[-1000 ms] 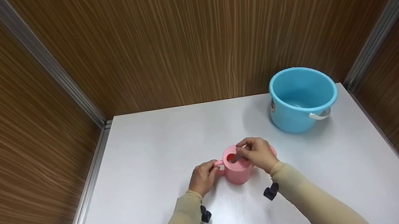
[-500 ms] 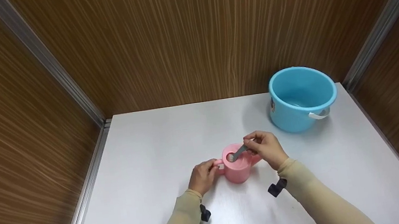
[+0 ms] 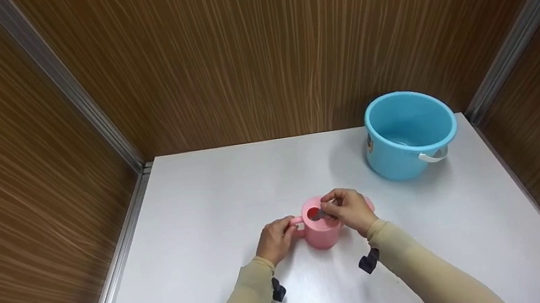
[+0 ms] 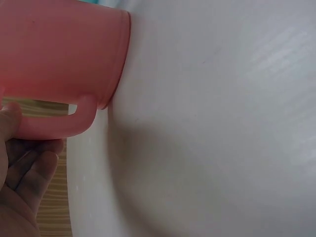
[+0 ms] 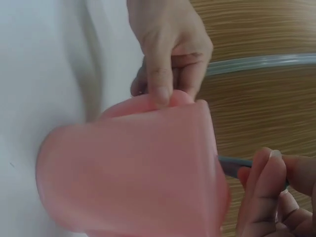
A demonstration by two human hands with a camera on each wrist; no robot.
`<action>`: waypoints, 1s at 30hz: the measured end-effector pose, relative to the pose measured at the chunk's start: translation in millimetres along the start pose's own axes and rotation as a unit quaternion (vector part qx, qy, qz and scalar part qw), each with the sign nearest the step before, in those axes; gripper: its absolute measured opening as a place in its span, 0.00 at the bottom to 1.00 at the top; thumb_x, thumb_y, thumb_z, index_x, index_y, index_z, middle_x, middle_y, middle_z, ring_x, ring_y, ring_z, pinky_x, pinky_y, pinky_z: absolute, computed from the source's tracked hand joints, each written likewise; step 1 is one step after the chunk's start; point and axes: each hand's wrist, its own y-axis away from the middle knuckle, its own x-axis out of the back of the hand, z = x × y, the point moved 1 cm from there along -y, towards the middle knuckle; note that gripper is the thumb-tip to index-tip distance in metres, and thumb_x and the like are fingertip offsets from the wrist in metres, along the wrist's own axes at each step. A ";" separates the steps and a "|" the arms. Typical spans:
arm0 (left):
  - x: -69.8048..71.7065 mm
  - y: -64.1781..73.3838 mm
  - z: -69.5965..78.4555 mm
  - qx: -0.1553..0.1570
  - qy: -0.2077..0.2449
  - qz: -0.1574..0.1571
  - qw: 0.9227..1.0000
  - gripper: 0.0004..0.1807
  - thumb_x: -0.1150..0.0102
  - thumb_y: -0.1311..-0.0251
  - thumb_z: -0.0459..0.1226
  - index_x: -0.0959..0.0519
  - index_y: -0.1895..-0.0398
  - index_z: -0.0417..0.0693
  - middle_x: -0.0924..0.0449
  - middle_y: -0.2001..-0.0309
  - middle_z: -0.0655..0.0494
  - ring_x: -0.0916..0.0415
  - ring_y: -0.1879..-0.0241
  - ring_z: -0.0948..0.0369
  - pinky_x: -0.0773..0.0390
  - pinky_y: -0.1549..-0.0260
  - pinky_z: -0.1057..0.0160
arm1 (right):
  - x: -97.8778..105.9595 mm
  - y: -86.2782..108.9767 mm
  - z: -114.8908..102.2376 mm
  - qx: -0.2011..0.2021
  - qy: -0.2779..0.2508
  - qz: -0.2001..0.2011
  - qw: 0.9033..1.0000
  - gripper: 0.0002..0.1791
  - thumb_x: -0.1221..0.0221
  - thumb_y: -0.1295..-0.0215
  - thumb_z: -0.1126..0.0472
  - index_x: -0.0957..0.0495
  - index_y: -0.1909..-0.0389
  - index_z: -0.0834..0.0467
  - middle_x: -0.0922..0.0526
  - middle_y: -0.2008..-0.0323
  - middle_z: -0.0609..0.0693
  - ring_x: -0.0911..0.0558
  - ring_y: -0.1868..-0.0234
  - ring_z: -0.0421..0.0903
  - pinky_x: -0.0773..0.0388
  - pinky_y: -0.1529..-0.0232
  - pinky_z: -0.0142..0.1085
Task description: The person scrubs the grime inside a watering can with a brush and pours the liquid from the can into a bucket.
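A pink plastic watering can stands upright on the white table, its round top opening showing red inside. Part of its spout shows beyond my right hand. My left hand holds the handle on the left side, thumb and fingers around it in the left wrist view. With thumb and fingers, my right hand pinches a slim grey-handled brush over the top. The brush's lower end goes into the opening, and its tip is hidden inside.
A light blue bucket with a white handle stands at the back right of the white table. Wood-patterned panels rise along the back and both sides.
The right hand rose and moved right with the brush half a second ago, showing its pale end at the opening. It is now lower and further left again. The left hand stays on the handle.
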 end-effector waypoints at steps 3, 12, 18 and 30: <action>-1.5 0.7 -0.1 -0.001 0.004 0.000 1.000 0.05 0.39 0.37 0.37 0.18 0.60 0.52 0.19 0.68 0.62 0.25 0.68 0.68 0.22 0.65 0.66 | -2.6 -0.3 2.4 -0.008 0.003 -0.005 1.000 0.09 0.37 0.38 0.64 0.20 0.58 0.64 0.20 0.68 0.60 0.22 0.72 0.45 0.22 0.70 0.33; -2.6 -0.3 0.1 -0.009 0.006 0.007 1.000 0.05 0.39 0.37 0.37 0.18 0.60 0.51 0.18 0.66 0.62 0.23 0.66 0.68 0.21 0.63 0.66 | 2.8 1.1 4.8 -0.028 -0.052 -0.006 0.998 0.11 0.38 0.37 0.65 0.21 0.55 0.65 0.19 0.68 0.59 0.22 0.73 0.45 0.22 0.72 0.32; -3.6 -0.4 -0.7 -0.009 0.012 0.006 1.000 0.04 0.39 0.37 0.37 0.18 0.62 0.50 0.19 0.68 0.62 0.26 0.68 0.68 0.22 0.65 0.66 | 14.1 1.7 3.6 -0.015 -0.085 -0.017 0.996 0.15 0.39 0.36 0.65 0.24 0.53 0.70 0.19 0.68 0.59 0.22 0.74 0.45 0.22 0.73 0.33; -2.5 0.6 -3.7 -0.026 0.005 0.018 0.999 0.03 0.40 0.37 0.38 0.18 0.64 0.49 0.21 0.72 0.63 0.27 0.71 0.69 0.24 0.69 0.66 | 30.9 4.5 -3.1 -0.009 -0.157 -0.023 0.987 0.14 0.38 0.36 0.64 0.24 0.54 0.68 0.19 0.68 0.58 0.21 0.74 0.42 0.21 0.68 0.34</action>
